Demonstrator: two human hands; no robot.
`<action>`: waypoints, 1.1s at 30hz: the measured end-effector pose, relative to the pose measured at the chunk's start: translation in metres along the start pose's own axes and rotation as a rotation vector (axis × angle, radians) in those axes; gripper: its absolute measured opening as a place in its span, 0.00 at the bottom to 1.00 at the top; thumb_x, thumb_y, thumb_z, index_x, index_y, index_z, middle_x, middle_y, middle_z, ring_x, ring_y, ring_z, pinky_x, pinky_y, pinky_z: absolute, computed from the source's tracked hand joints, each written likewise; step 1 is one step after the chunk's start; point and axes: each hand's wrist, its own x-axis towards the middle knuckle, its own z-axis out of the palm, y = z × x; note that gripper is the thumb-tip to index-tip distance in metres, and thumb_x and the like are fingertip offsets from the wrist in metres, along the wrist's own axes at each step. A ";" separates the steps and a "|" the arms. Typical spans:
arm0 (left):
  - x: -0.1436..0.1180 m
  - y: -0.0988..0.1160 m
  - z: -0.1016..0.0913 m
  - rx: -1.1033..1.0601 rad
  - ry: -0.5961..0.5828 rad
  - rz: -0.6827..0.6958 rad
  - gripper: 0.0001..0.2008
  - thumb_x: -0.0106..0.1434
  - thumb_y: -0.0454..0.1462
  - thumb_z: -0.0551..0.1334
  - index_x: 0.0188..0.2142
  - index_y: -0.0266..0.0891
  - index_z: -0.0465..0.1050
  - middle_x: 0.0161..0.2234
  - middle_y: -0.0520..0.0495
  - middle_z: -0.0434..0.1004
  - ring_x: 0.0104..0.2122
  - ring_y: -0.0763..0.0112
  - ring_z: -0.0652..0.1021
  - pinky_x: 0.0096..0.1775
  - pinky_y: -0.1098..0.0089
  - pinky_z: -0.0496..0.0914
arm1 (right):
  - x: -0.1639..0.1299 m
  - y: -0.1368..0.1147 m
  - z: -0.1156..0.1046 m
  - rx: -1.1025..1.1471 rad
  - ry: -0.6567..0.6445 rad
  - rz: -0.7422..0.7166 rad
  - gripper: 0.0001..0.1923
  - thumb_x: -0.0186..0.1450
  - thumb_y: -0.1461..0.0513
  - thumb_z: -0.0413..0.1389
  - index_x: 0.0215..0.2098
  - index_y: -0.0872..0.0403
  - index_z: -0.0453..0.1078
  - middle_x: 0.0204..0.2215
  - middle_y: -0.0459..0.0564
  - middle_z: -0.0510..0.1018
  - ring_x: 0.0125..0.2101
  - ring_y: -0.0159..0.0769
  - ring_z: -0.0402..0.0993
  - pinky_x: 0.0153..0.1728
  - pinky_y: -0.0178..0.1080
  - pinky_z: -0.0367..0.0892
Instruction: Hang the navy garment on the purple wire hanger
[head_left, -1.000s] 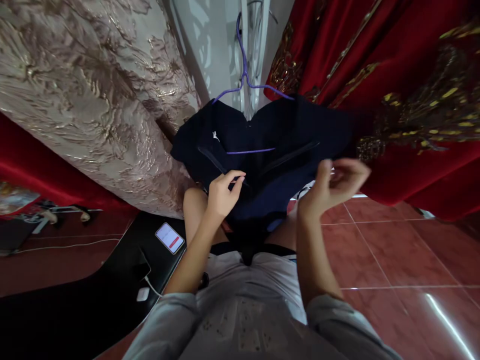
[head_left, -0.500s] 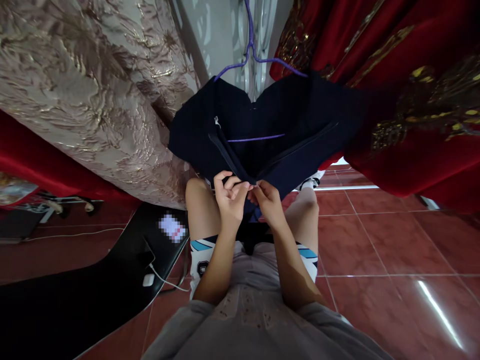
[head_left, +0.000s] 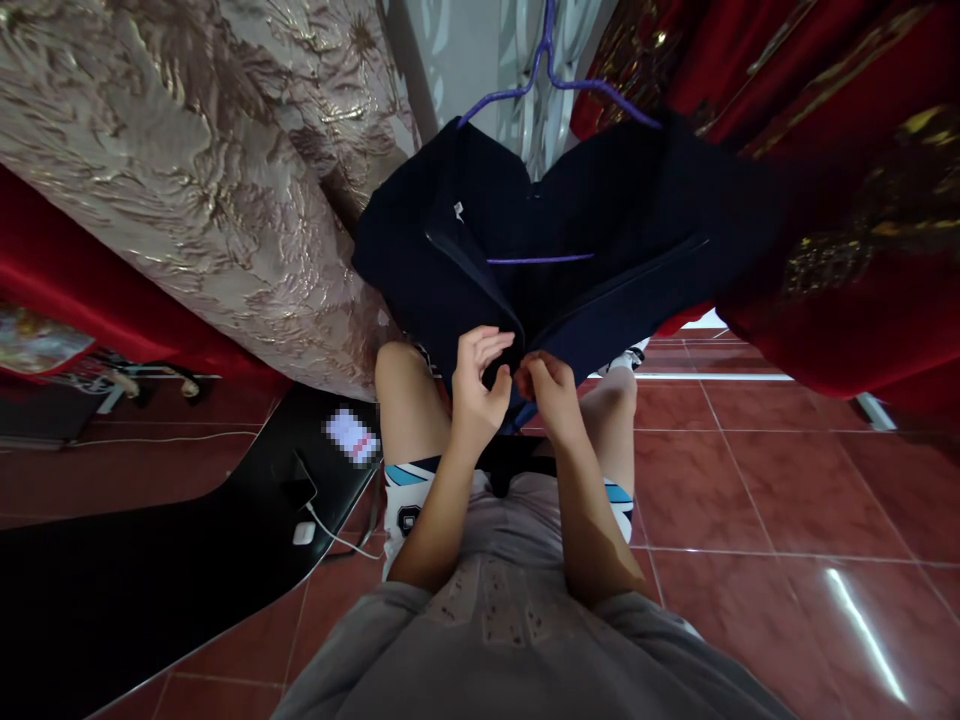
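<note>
A dark navy garment (head_left: 457,275) with an open front hangs in front of me on a purple hanger (head_left: 499,97). A small white tag shows at its left front edge. My left hand (head_left: 480,385) is at the lower end of the front opening, fingers stretched and thumb apart, with nothing visible in it. Close beside it on the right, my right hand (head_left: 551,395) has its fingers curled together in front of the garment's lower part. What they hold, if anything, is hidden.
A pinkish embossed fabric (head_left: 187,190) hangs at left, red cloth with gold decoration (head_left: 847,240) at right. On a black bench (head_left: 150,570) lie a phone (head_left: 300,485) with a white cable, a small white case (head_left: 304,533) and a blurred-out item (head_left: 351,437). The floor is red tile.
My hands were together, pinching at the lower end of the garment's opening. They have now separated, and the left hand's fingers have opened. The garment sits slightly further right in view.
</note>
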 end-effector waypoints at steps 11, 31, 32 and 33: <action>0.031 -0.021 0.017 0.082 0.025 0.037 0.04 0.66 0.32 0.62 0.41 0.39 0.71 0.39 0.45 0.79 0.41 0.68 0.81 0.49 0.66 0.76 | 0.044 -0.097 -0.004 -0.135 -0.105 -0.245 0.12 0.65 0.56 0.58 0.29 0.56 0.74 0.17 0.44 0.71 0.18 0.26 0.64 0.23 0.32 0.59; 0.034 -0.045 0.021 0.366 -0.207 0.157 0.07 0.72 0.38 0.60 0.37 0.38 0.70 0.31 0.49 0.73 0.32 0.69 0.76 0.39 0.69 0.71 | 0.078 -0.173 0.017 0.090 -0.006 -0.516 0.18 0.73 0.55 0.57 0.27 0.55 0.69 0.16 0.42 0.67 0.16 0.23 0.57 0.19 0.31 0.51; 0.039 -0.035 0.016 0.343 -0.257 0.147 0.06 0.71 0.38 0.62 0.37 0.38 0.71 0.31 0.49 0.76 0.32 0.70 0.77 0.40 0.69 0.72 | 0.078 -0.171 0.016 0.079 -0.019 -0.519 0.18 0.73 0.55 0.57 0.27 0.55 0.69 0.17 0.42 0.68 0.17 0.24 0.58 0.20 0.31 0.53; 0.046 -0.021 0.012 0.316 -0.279 0.160 0.04 0.71 0.38 0.62 0.40 0.39 0.73 0.33 0.48 0.78 0.34 0.70 0.79 0.41 0.70 0.73 | 0.077 -0.168 0.015 0.068 -0.034 -0.521 0.17 0.73 0.55 0.58 0.28 0.54 0.69 0.17 0.42 0.68 0.17 0.24 0.60 0.20 0.31 0.54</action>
